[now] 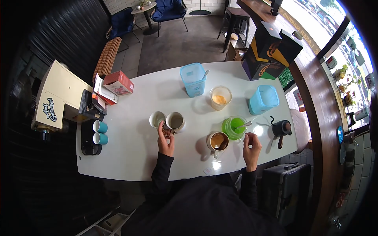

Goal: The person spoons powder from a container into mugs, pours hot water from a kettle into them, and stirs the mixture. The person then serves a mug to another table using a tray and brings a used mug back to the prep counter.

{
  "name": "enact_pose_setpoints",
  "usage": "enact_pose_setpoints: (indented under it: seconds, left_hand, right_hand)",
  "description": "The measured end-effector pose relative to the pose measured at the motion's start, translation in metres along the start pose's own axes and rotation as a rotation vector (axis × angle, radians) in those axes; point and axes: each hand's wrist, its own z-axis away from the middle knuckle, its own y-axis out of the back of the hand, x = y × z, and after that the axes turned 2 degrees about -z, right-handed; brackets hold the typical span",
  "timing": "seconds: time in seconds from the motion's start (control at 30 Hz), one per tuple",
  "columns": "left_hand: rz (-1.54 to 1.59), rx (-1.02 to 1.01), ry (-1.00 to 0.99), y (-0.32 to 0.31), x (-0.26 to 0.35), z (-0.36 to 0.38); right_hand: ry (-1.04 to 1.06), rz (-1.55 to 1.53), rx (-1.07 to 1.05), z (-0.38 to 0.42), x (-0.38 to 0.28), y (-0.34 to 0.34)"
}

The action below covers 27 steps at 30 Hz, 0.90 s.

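My left hand (pixel 166 144) is at the near side of two pale cups. Its fingers are bent around something small and brown that I cannot make out, by the left cup (pixel 156 121) and the right cup (pixel 180 126). My right hand (pixel 252 150) is curled, fingertips pinched, just right of a clear vessel of bright green liquid (pixel 228 129). A spoon (pixel 244 125) leans out of that vessel, its handle end a little above my fingertips. Between my hands stands a mug (pixel 215 152) with brown liquid inside.
Farther back are a blue container (pixel 193 91) with a spoon, a cup with orange-tan contents (pixel 219 108) and another blue container (pixel 258 107). A dark kettle (pixel 281 128) stands right. Black boxes (pixel 258 69), a red box (pixel 119 84) and teal cups (pixel 101 138) line the sides.
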Motion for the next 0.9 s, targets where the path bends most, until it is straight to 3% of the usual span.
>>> enact_pose_setpoints:
  seconds: [0.37,0.6,0.7,0.77,0.8,0.9]
  left_hand:
    - [0.001,-0.160,-0.051,-0.033,0.021,0.010]
    - [0.036,-0.269,-0.018,-0.040,0.024,0.008]
    - [0.016,-0.269,-0.060,-0.037,0.028,0.005]
    - [0.003,-0.307,-0.082,-0.032,0.026,0.004]
    - [0.006,-0.301,-0.081,-0.029,0.026,0.003]
    - [-0.178,-0.310,-0.169,-0.013,0.039,0.001]
  right_hand:
    - [-0.015,-0.012,0.070,-0.013,-0.004,0.001]
    - [0.130,0.034,0.178,-0.052,-0.035,0.003]
    - [0.202,-0.053,0.062,-0.080,-0.068,-0.004]
    - [0.318,0.004,-0.198,-0.100,-0.089,-0.011]
    - [0.323,0.005,-0.202,-0.110,-0.098,-0.018]
    - [0.341,0.047,-0.365,-0.138,-0.115,-0.044]
